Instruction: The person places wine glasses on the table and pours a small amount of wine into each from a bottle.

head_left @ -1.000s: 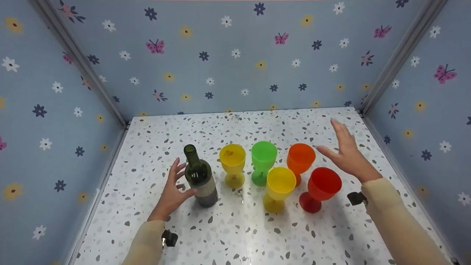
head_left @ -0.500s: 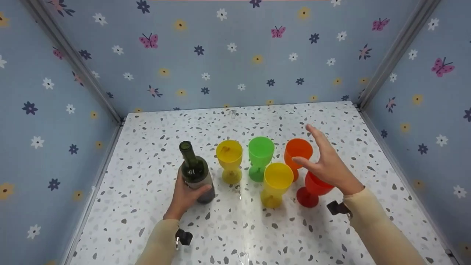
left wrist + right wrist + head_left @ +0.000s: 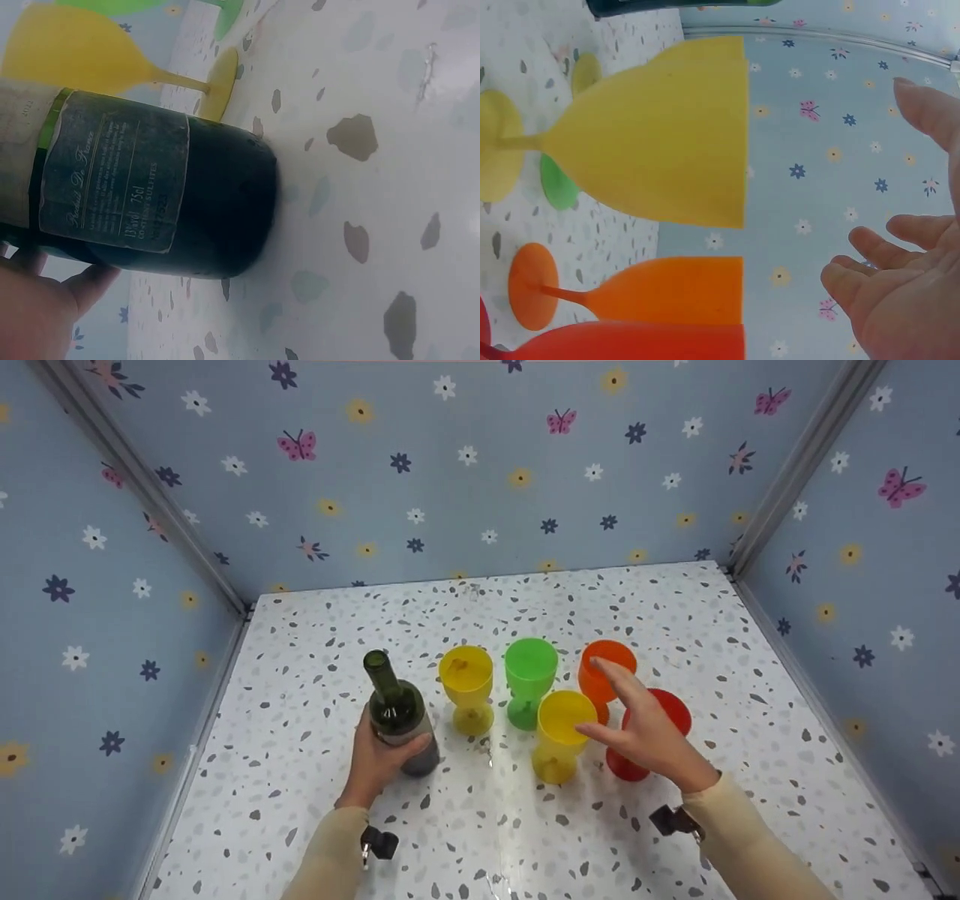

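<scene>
A dark green wine bottle (image 3: 397, 718) with a pale label stands upright on the left. My left hand (image 3: 375, 761) grips its side, thumb across the front; in the left wrist view the bottle's base meets the speckled surface. My right hand (image 3: 651, 739) hovers with fingers spread, just right of the front yellow goblet (image 3: 564, 727). The right wrist view shows a gap between this hand and the goblet rims. From above, it partly covers the red goblet (image 3: 675, 712) and the orange goblet (image 3: 595, 684). All goblets stand upright.
Behind the front goblet stand a green goblet (image 3: 531, 669) and another yellow goblet (image 3: 466, 679), the latter close to the bottle's right. The white speckled tabletop (image 3: 450, 825) is bounded by blue flowered panels (image 3: 480, 487) at the back and both sides.
My left hand has closed around the bottle, which stays in place. My right hand has moved left and nearer, from beyond the red goblet to beside the front yellow one. The view has shifted slightly.
</scene>
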Motion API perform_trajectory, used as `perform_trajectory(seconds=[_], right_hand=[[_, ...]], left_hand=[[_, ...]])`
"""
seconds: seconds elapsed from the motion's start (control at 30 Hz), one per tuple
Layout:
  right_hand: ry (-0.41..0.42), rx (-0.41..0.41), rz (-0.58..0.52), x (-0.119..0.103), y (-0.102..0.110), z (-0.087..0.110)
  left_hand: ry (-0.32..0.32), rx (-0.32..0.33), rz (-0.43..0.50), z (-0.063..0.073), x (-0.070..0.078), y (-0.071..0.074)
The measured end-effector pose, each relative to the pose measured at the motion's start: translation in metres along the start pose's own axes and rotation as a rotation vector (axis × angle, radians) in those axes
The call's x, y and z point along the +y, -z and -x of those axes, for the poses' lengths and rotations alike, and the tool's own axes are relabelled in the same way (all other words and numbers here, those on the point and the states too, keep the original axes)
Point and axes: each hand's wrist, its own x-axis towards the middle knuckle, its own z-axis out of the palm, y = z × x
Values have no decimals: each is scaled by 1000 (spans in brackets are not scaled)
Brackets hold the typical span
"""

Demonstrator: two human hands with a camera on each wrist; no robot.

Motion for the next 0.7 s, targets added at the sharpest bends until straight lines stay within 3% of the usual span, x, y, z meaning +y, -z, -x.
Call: perform_trajectory(seconds=[0.27, 0.4, 0.63, 0.7], right_hand=[[-24, -10, 12, 6, -16, 8], [-25, -8, -8, 8, -22, 10], [-58, 12, -9, 9, -35, 12], [-74, 24, -11, 10, -39, 13]], left_hand=[[-5, -28, -18, 2, 22, -8], [-59, -48, -38, 1, 34, -12], [-161, -56, -101, -3, 14, -14], [-203, -76, -144, -2, 15, -14]])
